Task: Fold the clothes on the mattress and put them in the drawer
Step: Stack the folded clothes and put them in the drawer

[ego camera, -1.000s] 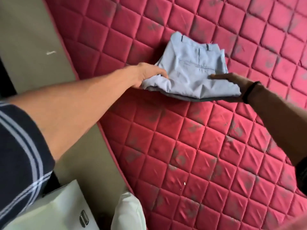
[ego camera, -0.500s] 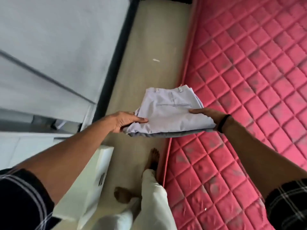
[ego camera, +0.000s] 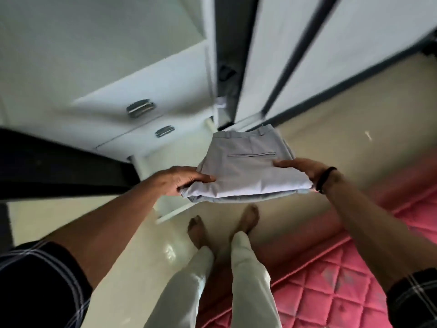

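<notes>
A second ago the folded trousers lay on the mattress with both hands at their edges; now they are lifted clear and carried away from it, and the view has swung round to the white cabinet.

Far left, the cabinet's drawers (ego camera: 132, 129) show two metal handles (ego camera: 140, 108). Just below them a white drawer (ego camera: 165, 210) seems to be pulled out over the floor, though blur and the trousers hide most of it, so I cannot tell what it holds.

The left hand (ego camera: 182, 183) pinches the left edge of the trousers (ego camera: 246, 174), thumb on top and fingers under. The trousers hang in the air above the floor, folded flat, back pocket up, near the drawer. The right hand (ego camera: 300, 169) grips their right edge the same way.

Near right, the mattress (ego camera: 331, 292) is behind the carry now.

Folding looks finished for this piece; what remains, I judge, is lowering it flat into the drawer without letting the layers slide apart.
</notes>
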`<state>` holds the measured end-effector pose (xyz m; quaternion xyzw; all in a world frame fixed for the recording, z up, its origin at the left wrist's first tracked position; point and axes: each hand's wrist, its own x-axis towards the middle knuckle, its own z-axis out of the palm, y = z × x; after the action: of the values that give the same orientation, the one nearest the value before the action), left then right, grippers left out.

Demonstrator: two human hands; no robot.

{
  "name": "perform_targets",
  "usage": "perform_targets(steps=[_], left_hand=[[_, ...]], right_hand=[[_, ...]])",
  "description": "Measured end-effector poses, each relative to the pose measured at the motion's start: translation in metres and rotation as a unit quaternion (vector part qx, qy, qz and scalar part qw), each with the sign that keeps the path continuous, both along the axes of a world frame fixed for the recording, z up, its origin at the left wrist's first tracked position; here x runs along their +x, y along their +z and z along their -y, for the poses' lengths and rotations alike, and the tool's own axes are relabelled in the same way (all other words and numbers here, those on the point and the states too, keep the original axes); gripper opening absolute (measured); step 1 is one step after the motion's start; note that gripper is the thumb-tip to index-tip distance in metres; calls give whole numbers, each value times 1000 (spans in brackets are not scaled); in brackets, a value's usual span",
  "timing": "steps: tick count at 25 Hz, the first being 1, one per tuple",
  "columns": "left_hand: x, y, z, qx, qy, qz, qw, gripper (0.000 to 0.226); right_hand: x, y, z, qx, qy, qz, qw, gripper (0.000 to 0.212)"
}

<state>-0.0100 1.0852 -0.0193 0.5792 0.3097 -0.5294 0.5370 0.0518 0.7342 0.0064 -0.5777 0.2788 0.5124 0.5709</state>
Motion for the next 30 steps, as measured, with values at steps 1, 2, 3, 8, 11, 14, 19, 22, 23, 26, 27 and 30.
perform_targets(steps=[1, 2, 3, 8, 11, 14, 19, 22, 23, 26, 27, 30], left_hand=[[-14, -14, -35, -7, 42, -8, 999, 85], [-25, -22, -60, -20, 72, -8, 997, 82], [-37, -35, -82, -30, 94, -2, 995, 75], [-83, -116, -137, 57, 152, 91, 983, 76], [-94, -182, -146, 182, 129, 157, 962, 105], [-93, -231, -148, 262, 69, 207, 940, 93], [-83, -317, -146, 316, 42, 191, 929, 64], [-79, -373, -141, 352, 41, 187, 916, 56], [-79, -390, -137, 363, 41, 176, 914, 53], [-81, -422, -125, 383, 47, 142, 912, 52], [-84, -425, -122, 387, 70, 128, 911, 55], [-101, -412, -107, 390, 116, 127, 905, 55]], right_hand=[[15, -11, -39, 9, 44, 3, 999, 25], [26, -23, -70, 13, 84, 12, 996, 28], [35, -40, -100, 12, 120, 14, 993, 32], [63, -153, -218, -20, 235, 31, 971, 31], [61, -221, -262, -53, 275, 118, 953, 45], [63, -271, -274, -77, 276, 211, 935, 43], [62, -354, -273, -111, 315, 278, 901, 43], [52, -407, -275, -124, 313, 312, 888, 44], [48, -426, -273, -138, 312, 314, 886, 45], [42, -465, -264, -188, 325, 298, 878, 49], [40, -473, -260, -209, 326, 286, 876, 52], [29, -467, -250, -261, 308, 251, 880, 51]])
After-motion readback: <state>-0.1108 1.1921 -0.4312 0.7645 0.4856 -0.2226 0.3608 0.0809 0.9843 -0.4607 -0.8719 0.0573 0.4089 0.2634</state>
